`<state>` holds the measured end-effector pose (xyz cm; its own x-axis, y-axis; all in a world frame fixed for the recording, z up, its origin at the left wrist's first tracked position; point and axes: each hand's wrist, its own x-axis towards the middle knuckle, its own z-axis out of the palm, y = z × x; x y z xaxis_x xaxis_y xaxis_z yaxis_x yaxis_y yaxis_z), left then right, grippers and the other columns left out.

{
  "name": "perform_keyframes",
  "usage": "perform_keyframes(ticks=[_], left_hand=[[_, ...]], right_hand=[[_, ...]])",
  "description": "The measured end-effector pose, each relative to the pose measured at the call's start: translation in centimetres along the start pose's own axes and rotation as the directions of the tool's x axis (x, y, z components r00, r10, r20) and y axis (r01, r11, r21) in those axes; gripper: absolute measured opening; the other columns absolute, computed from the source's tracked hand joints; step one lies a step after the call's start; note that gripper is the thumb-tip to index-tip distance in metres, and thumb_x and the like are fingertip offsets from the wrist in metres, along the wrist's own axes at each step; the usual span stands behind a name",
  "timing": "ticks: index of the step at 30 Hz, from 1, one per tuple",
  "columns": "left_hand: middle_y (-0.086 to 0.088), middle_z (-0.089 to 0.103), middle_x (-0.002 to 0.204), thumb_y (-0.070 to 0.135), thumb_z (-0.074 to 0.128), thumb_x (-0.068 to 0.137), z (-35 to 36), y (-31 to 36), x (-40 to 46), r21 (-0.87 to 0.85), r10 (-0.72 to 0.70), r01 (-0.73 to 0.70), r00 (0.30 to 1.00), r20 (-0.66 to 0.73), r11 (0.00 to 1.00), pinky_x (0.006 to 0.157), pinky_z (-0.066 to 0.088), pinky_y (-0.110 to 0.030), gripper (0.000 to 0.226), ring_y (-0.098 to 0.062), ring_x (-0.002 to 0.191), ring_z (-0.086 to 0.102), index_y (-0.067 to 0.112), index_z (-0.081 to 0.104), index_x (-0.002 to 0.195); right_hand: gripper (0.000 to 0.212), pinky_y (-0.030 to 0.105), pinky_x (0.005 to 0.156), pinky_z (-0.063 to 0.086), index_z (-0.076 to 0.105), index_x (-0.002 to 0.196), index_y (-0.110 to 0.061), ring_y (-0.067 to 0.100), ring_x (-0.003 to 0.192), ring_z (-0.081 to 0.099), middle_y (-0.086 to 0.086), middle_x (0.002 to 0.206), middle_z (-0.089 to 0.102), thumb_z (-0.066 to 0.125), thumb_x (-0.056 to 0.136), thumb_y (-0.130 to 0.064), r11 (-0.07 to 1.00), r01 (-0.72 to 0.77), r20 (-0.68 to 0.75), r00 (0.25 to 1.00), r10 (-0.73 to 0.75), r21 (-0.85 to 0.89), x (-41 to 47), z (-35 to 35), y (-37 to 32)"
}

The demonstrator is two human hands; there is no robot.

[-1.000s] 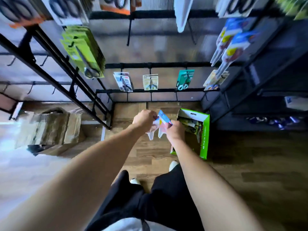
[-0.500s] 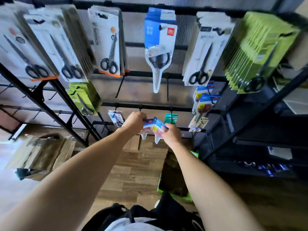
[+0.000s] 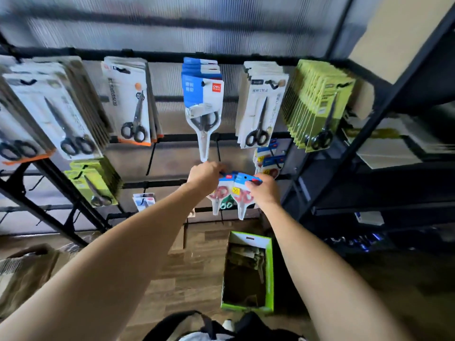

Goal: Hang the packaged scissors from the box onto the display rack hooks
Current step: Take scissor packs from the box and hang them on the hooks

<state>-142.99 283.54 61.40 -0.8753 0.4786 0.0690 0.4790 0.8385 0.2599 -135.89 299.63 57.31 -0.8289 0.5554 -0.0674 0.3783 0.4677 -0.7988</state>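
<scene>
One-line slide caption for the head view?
Both hands, left hand and right hand, hold red-handled packaged scissors up at the display rack.

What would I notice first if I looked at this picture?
Two hands, left and right, hold red scissors packs up at the middle of the rack. Above hangs a blue scissors pack. A green box sits on the floor below.

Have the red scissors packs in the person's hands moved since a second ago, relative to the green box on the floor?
Yes. The red scissors packs, held by both hands, have risen away from the green box to the rack's middle hooks.
</scene>
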Motion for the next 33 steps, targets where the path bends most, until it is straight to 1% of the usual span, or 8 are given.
perform_keyframes(ticks=[4, 9, 14, 20, 25, 27, 29, 33], left_hand=[[-0.003, 0.063, 0.089, 0.013, 0.049, 0.092, -2.2, 1.6, 0.9, -0.021, 0.076, -0.076, 0.997, 0.001, 0.997, 0.061, 0.036, -0.028, 0.019, -0.027, 0.072, 0.054, 0.03, 0.056, 0.094], [-0.012, 0.066, 0.09, 0.003, 0.053, 0.09, -5.0, 4.5, 3.2, -0.139, 0.234, -0.234, 0.972, -0.017, 0.962, 0.059, 0.048, -0.031, 0.023, -0.031, 0.073, 0.06, 0.02, 0.066, 0.098], [-0.016, 0.066, 0.093, -0.004, 0.047, 0.09, -8.2, 8.4, 5.1, -0.077, 0.332, -0.336, 0.941, -0.064, 0.939, 0.068, 0.052, -0.035, 0.027, -0.033, 0.081, 0.062, 0.011, 0.065, 0.104], [-0.008, 0.056, 0.087, -0.007, 0.041, 0.087, -9.2, 12.3, 6.5, 0.034, 0.304, -0.303, 0.952, -0.029, 0.953, 0.062, 0.041, -0.031, 0.028, -0.026, 0.08, 0.057, 0.012, 0.058, 0.097], [-0.007, 0.064, 0.105, 0.006, 0.044, 0.093, -5.2, 11.6, 5.8, 0.047, 0.176, -0.176, 0.984, 0.001, 0.983, 0.062, 0.04, -0.029, 0.026, -0.029, 0.091, 0.062, 0.018, 0.058, 0.112], [-0.006, 0.063, 0.11, 0.006, 0.044, 0.093, -3.0, 10.9, 4.8, 0.038, 0.153, -0.155, 0.987, 0.038, 0.987, 0.06, 0.038, -0.029, 0.031, -0.029, 0.09, 0.062, 0.019, 0.056, 0.118], [-0.007, 0.063, 0.105, 0.006, 0.045, 0.091, -1.2, 10.6, 3.5, 0.006, 0.108, -0.109, 0.991, 0.084, 0.994, 0.061, 0.036, -0.028, 0.027, -0.03, 0.084, 0.06, 0.018, 0.06, 0.109], [-0.01, 0.066, 0.1, 0.006, 0.049, 0.088, 1.6, 10.4, 1.8, -0.041, 0.042, -0.037, 0.992, 0.123, 0.998, 0.064, 0.039, -0.029, 0.023, -0.033, 0.084, 0.06, 0.017, 0.064, 0.102]], right_hand=[[0.015, 0.03, 0.07, 0.039, 0.069, 0.102, -0.008, 0.033, 0.096, 0.063, 0.015, 0.1, 0.069, 0.062, 0.091, -0.017, 0.999, 0.013, -0.094, 0.995, -0.017, -0.047, -0.4, -3.2, -1.3], [0.012, 0.036, 0.071, 0.045, 0.066, 0.099, -0.009, 0.032, 0.091, 0.062, 0.015, 0.097, 0.069, 0.061, 0.092, -0.017, 0.998, 0.036, -0.259, 0.965, -0.046, -0.045, -0.8, -7.5, -3.6], [0.01, 0.032, 0.071, 0.041, 0.066, 0.094, -0.005, 0.03, 0.09, 0.062, 0.014, 0.094, 0.07, 0.065, 0.088, -0.014, 0.993, 0.115, -0.343, 0.933, -0.113, -0.016, 0.1, -11.6, -4.8], [0.003, 0.029, 0.067, 0.041, 0.061, 0.087, -0.014, 0.025, 0.081, 0.059, 0.001, 0.081, 0.059, 0.061, 0.09, -0.013, 0.989, 0.149, -0.284, 0.948, -0.143, 0.001, 1.6, -14.4, -3.8], [0.009, 0.026, 0.056, 0.032, 0.06, 0.082, -0.007, 0.024, 0.076, 0.056, 0.015, 0.083, 0.064, 0.057, 0.089, -0.012, 0.993, 0.091, -0.134, 0.986, -0.1, -0.072, 1.8, -13.1, -0.6], [0.011, 0.03, 0.064, 0.045, 0.065, 0.092, -0.005, 0.029, 0.083, 0.063, 0.019, 0.094, 0.068, 0.058, 0.09, -0.012, 0.993, 0.071, -0.059, 0.995, -0.077, -0.093, 1.9, -11.8, 1.1], [0.012, 0.038, 0.071, 0.053, 0.065, 0.098, -0.007, 0.033, 0.091, 0.065, 0.018, 0.099, 0.069, 0.058, 0.092, -0.013, 0.995, 0.05, -0.015, 0.999, -0.051, -0.091, 1.8, -10.6, 2.7], [0.015, 0.024, 0.062, 0.033, 0.067, 0.102, -0.006, 0.031, 0.095, 0.064, 0.016, 0.102, 0.069, 0.058, 0.093, -0.013, 0.996, 0.039, 0.038, 0.999, -0.036, -0.083, 1.8, -8.9, 5.1]])
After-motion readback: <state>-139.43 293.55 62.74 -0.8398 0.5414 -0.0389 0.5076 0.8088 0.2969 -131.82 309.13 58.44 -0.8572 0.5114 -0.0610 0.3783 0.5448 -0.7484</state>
